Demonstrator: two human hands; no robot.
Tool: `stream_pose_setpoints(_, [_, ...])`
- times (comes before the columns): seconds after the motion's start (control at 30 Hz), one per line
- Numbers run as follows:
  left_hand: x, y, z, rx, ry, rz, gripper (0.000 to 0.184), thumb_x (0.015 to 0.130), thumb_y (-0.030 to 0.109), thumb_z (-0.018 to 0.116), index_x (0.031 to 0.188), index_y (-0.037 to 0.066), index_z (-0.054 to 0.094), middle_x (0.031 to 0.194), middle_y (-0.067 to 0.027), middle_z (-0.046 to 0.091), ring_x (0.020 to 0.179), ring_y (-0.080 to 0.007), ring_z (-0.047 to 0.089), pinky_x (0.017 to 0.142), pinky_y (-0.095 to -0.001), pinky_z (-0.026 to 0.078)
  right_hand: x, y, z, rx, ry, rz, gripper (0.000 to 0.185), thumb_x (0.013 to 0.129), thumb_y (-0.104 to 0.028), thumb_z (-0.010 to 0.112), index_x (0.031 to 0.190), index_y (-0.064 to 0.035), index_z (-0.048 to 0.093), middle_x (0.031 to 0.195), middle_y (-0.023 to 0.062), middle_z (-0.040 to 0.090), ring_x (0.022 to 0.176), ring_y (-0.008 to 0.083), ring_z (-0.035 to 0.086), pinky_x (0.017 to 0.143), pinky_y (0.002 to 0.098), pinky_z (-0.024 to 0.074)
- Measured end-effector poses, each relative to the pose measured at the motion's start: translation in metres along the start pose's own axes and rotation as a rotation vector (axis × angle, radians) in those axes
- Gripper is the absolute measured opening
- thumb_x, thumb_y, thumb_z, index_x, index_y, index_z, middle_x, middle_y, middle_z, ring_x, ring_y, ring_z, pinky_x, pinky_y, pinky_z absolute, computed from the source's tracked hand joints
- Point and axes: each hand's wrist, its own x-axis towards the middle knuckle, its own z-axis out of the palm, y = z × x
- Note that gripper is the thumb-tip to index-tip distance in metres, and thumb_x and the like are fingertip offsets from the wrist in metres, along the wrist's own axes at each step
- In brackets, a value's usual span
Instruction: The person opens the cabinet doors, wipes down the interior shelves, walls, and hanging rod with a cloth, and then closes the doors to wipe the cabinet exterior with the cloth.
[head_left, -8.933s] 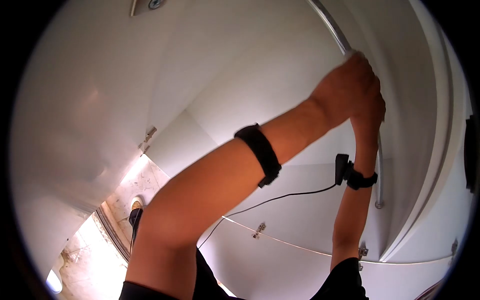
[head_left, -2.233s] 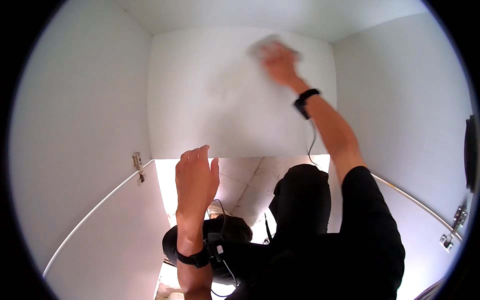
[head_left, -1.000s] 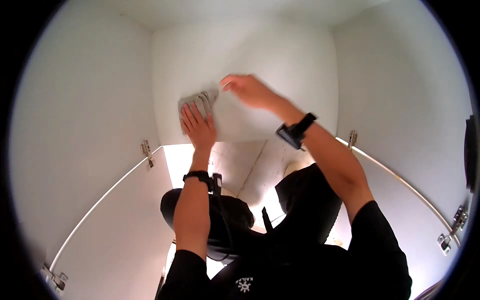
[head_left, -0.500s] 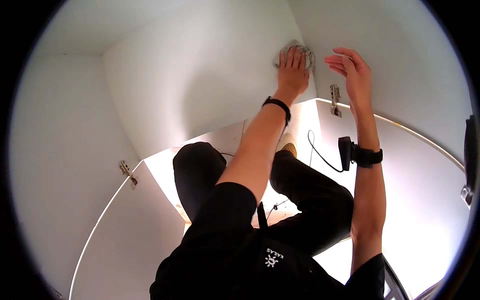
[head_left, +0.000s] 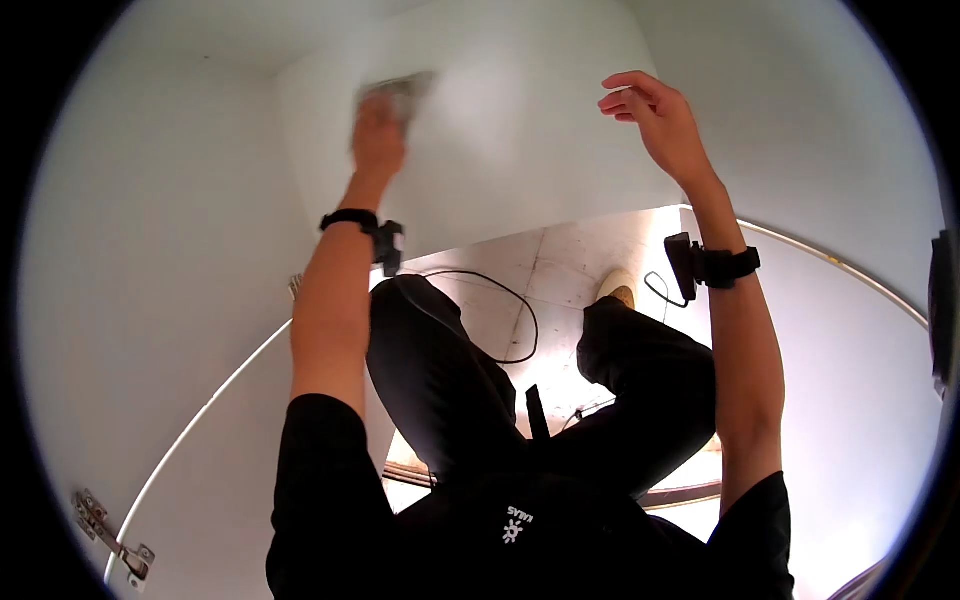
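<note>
See bare left hand [head_left: 379,138] laid over crumpled grey cloth [head_left: 410,90], up against flat white panel [head_left: 520,130], toward panel's upper left. Blurred there; cannot tell flat fingers from gripping ones. Find bare right hand [head_left: 660,125] over panel's right side, well apart from cloth, with fingers loosely bent and open. Cannot tell touching from hovering. On left wrist, note black strap with small black box [head_left: 389,248]; on right wrist, wide black band [head_left: 732,268] with similar box. Beneath panel, between black-trousered legs [head_left: 440,380], see thin black cable [head_left: 537,318] looped over pale tiled floor [head_left: 565,270]. At lower left, spot silver metal hinge [head_left: 110,535].
</note>
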Motion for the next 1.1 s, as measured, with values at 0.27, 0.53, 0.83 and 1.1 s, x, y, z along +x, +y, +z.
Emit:
stream_pose_setpoints(0.27, [-0.126,-0.071,0.029,-0.22,-0.082,-0.146,0.075,0.096,0.019,0.057,0.161,0.006,0.022,0.167,-0.0236,0.017,0.154,-0.0408,0.017,0.124,-0.0527,0.021,0.01,-0.008,0.02,-0.097,0.005,0.058,0.028,0.103,-0.008,0.043,0.115,0.0005,0.067,0.098,0.0124,0.074,0.093,0.0199,0.071,0.091,0.0329,0.0559])
stream_pose_setpoints(0.53, [-0.016,0.085,0.021,-0.53,-0.156,0.539,0.062,0.102,0.026,0.051,0.159,0.014,0.031,0.166,-0.0153,0.025,0.153,-0.0342,0.022,0.124,-0.0529,0.019,0.026,-0.016,0.015,-0.138,0.109,0.232,0.027,0.102,-0.005,0.043,0.115,0.0025,0.066,0.098,0.0122,0.074,0.094,0.0197,0.071,0.09,0.0323,0.056])
stream_pose_setpoints(0.83, [0.083,0.282,0.022,-0.4,-0.351,0.796,0.062,0.104,0.027,0.046,0.162,0.022,0.025,0.17,-0.0102,0.018,0.156,-0.0307,0.016,0.125,-0.0528,0.017,0.017,-0.02,0.01,-0.17,0.195,0.264,0.026,0.103,-0.003,0.043,0.116,0.003,0.065,0.096,0.0112,0.073,0.094,0.0176,0.07,0.089,0.0308,0.0556])
stream_pose_setpoints(1.1, [0.048,0.124,0.007,-0.432,-0.285,1.073,0.076,0.09,-0.001,0.054,0.159,0.021,0.033,0.168,-0.009,0.022,0.155,-0.0298,0.018,0.126,-0.0503,0.017,-0.001,-0.036,0.014,-0.255,0.099,0.179,0.023,0.104,-0.003,0.046,0.114,0.0013,0.065,0.093,0.0104,0.073,0.093,0.0178,0.071,0.089,0.0311,0.055])
